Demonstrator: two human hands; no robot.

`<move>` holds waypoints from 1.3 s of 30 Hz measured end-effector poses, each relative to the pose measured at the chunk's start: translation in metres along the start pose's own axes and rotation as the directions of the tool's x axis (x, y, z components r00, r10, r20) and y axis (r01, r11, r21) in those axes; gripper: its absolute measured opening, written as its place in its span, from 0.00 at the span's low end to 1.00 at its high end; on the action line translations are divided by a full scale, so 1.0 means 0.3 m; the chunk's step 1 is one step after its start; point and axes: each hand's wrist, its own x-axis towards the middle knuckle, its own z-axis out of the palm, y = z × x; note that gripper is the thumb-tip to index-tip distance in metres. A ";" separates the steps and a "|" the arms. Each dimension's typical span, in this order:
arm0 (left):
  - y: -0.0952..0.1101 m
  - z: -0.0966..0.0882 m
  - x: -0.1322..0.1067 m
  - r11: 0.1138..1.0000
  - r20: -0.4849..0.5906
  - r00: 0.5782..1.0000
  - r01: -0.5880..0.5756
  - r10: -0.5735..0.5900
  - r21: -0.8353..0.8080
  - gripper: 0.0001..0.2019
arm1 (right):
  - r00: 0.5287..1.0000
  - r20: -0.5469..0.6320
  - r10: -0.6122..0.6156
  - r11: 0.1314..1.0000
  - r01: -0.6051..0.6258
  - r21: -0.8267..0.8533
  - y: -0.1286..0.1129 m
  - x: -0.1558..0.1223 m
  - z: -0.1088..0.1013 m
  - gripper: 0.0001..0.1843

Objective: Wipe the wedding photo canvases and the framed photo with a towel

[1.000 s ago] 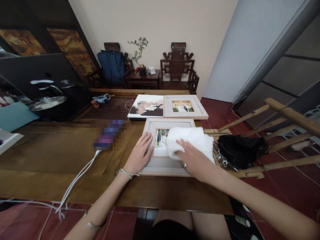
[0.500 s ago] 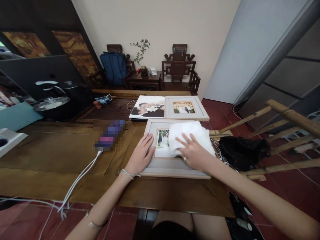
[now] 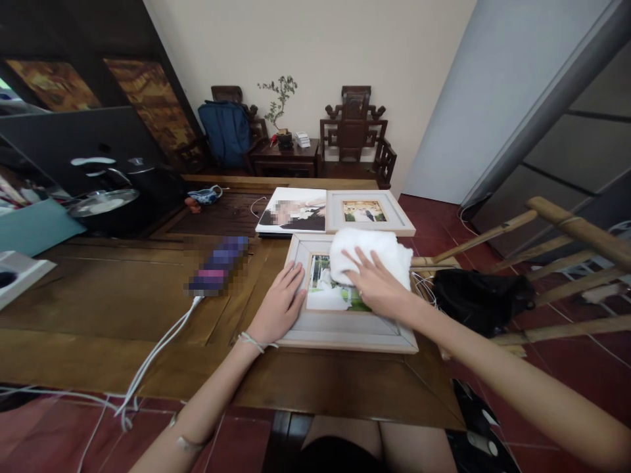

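A pale wooden picture frame (image 3: 345, 328) with a photo under glass lies flat near the front of the wooden table (image 3: 123, 309). My left hand (image 3: 279, 305) rests flat on the frame's left border, fingers stretched out. My right hand (image 3: 377, 286) presses a folded white cloth (image 3: 369, 253) down on the upper right part of the frame, fingers spread over the cloth. The cloth hides the far right corner of the photo.
Behind it lie a second framed photo (image 3: 369, 211) and an unframed print (image 3: 293, 211). A blurred purple object (image 3: 217, 266) with a white cable (image 3: 158, 351) lies to the left. A black bag (image 3: 478, 295) sits among bamboo poles (image 3: 557, 220) on the right. Dark carved chairs (image 3: 352, 135) stand at the wall.
My right hand has pushed the white cloth away from me, up the frame, uncovering more of the photo's lower part. My left hand has stayed on the left border.
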 end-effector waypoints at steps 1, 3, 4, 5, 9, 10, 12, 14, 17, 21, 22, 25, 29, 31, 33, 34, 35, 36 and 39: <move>0.000 0.000 0.001 1.000 0.001 1.000 -0.001 0.001 0.000 0.23 | 0.999 -0.033 0.001 0.999 -0.002 -0.035 0.025 0.047 0.003 0.34; 0.000 -0.001 0.002 1.000 0.004 1.000 -0.003 0.003 0.001 0.23 | 0.994 -0.096 -0.043 0.995 0.034 -0.092 0.047 0.141 0.009 0.34; 0.000 -0.001 0.002 1.000 0.003 1.000 -0.003 0.003 -0.001 0.23 | 0.989 -0.118 -0.084 0.991 0.070 -0.113 0.046 0.186 0.014 0.32; 0.000 -0.002 0.002 1.000 0.002 1.000 -0.002 0.002 -0.006 0.22 | 0.983 -0.127 -0.132 0.985 0.116 -0.126 0.040 0.228 0.021 0.30; 0.001 -0.002 0.000 1.000 -0.011 1.000 0.012 -0.012 -0.028 0.23 | 0.960 -0.122 -0.251 0.962 0.233 -0.143 0.013 0.321 0.049 0.20; 0.001 -0.002 0.000 0.999 -0.009 1.000 0.015 -0.015 -0.028 0.23 | 0.963 -0.118 -0.242 0.964 0.225 -0.141 0.018 0.319 0.049 0.20; 0.001 -0.001 -0.001 1.000 -0.005 1.000 0.018 -0.018 -0.026 0.23 | 0.979 -0.098 -0.181 0.977 0.167 -0.132 0.047 0.283 0.038 0.22; 0.001 0.000 -0.002 1.000 -0.004 1.000 0.019 -0.019 -0.025 0.23 | 0.994 -0.062 -0.086 0.988 0.077 -0.132 0.096 0.218 0.016 0.25; 0.002 0.002 -0.001 0.999 -0.019 1.000 0.023 -0.024 -0.035 0.22 | 0.998 -0.014 0.055 0.987 -0.057 -0.154 0.173 0.109 -0.020 0.27; 0.006 0.004 0.000 0.997 -0.043 0.998 0.048 -0.050 -0.061 0.22 | 0.996 0.032 0.089 0.987 -0.084 -0.136 0.185 -0.014 -0.054 0.27; 0.007 0.005 0.000 0.996 -0.049 0.997 0.053 -0.056 -0.068 0.22 | 0.996 0.048 0.076 0.991 -0.070 -0.112 0.164 -0.044 -0.062 0.27; 0.006 0.007 -0.001 0.996 -0.062 0.997 0.048 -0.053 -0.076 0.22 | 0.993 0.108 0.045 0.999 -0.046 0.002 0.053 -0.149 -0.096 0.27; 0.003 0.006 -0.001 0.998 -0.047 0.998 0.029 -0.031 -0.046 0.22 | 0.973 0.230 -0.026 0.983 -0.016 0.181 -0.108 -0.277 -0.147 0.28; 0.003 0.003 -0.001 0.999 -0.028 0.999 0.026 -0.026 -0.023 0.23 | 0.962 0.267 -0.049 0.975 -0.012 0.222 -0.146 -0.290 -0.154 0.29; 0.002 0.002 0.000 1.000 -0.011 1.000 0.023 -0.023 -0.006 0.23 | 0.965 0.262 -0.026 0.979 -0.029 0.204 -0.134 -0.254 -0.139 0.29; 0.001 0.001 0.000 1.000 -0.006 1.000 0.019 -0.019 -0.002 0.23 | 0.972 0.235 -0.001 0.984 -0.041 0.176 -0.109 -0.221 -0.122 0.29; 0.000 0.001 0.000 1.000 -0.004 1.000 0.014 -0.014 -0.001 0.23 | 0.981 0.192 0.021 0.989 -0.049 0.141 -0.074 -0.181 -0.102 0.29; -0.001 0.002 0.000 1.000 -0.005 1.000 0.011 -0.011 -0.003 0.23 | 0.989 0.136 0.051 0.993 -0.064 0.096 -0.033 -0.138 -0.079 0.30; -0.003 0.003 -0.001 1.000 -0.019 1.000 0.006 -0.006 -0.025 0.23 | 0.997 -0.018 0.078 0.996 -0.079 -0.034 0.094 -0.018 -0.018 0.31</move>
